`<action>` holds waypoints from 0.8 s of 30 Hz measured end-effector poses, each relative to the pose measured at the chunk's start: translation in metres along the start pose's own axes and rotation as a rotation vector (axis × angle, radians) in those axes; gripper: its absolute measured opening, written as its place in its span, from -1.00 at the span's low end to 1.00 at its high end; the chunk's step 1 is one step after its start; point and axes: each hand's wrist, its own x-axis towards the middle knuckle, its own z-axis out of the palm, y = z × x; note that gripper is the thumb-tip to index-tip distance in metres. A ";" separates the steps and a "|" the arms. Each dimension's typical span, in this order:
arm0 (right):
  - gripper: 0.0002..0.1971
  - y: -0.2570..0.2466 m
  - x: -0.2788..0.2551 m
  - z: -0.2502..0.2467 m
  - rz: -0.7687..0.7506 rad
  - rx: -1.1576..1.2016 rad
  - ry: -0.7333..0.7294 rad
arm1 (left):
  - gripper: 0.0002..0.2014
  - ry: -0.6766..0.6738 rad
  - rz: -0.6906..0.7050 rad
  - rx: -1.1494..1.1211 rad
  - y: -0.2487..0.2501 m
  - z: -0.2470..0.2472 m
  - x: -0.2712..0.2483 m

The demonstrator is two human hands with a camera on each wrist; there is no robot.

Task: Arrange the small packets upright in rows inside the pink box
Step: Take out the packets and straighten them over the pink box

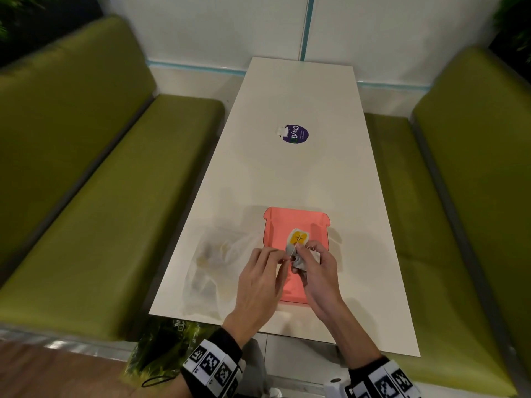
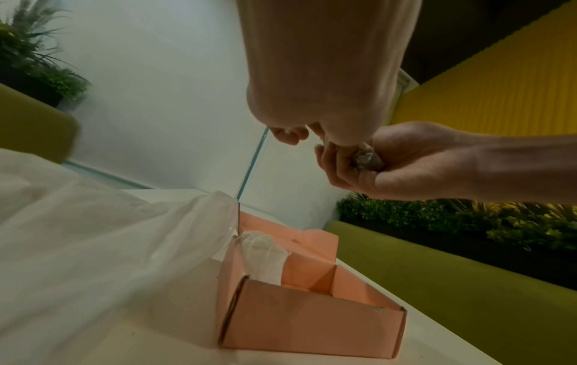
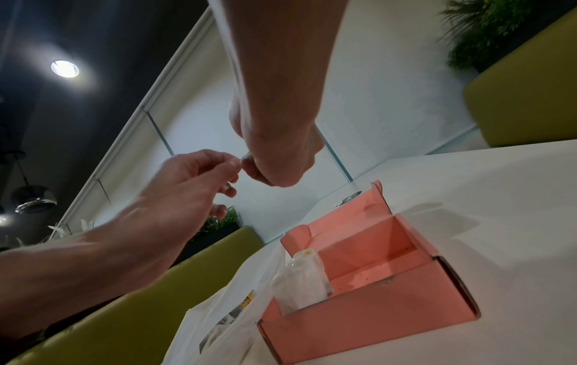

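The open pink box (image 1: 287, 222) sits near the table's front edge. One white packet (image 2: 265, 256) stands upright against its left wall, also seen from the right wrist as the upright packet (image 3: 302, 279). Above the box my right hand (image 1: 300, 254) grips a crumpled grey-white packet (image 1: 301, 262), whose yellow label (image 1: 298, 238) shows beyond the fingers. My left hand (image 1: 283, 255) pinches the thin string (image 1: 291, 251) of that packet between thumb and forefinger. The held packet (image 2: 365, 158) shows in the right palm.
A clear plastic bag (image 1: 218, 262) holding more packets lies left of the box, touching it. A round purple sticker (image 1: 295, 134) is on the white table (image 1: 301, 173) farther back. Green benches (image 1: 100, 196) flank both long sides.
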 end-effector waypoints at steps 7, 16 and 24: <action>-0.91 -0.003 0.002 0.000 -0.031 -0.029 -0.004 | -0.83 -0.020 -0.034 0.011 -0.009 0.005 -0.003; -0.92 -0.012 0.001 -0.011 -0.170 -0.244 -0.063 | -0.68 -0.051 -0.467 -0.404 -0.013 -0.014 0.025; -0.92 0.000 -0.002 -0.027 -0.268 -0.493 -0.199 | -0.90 -0.237 -0.430 -0.622 -0.003 -0.023 0.051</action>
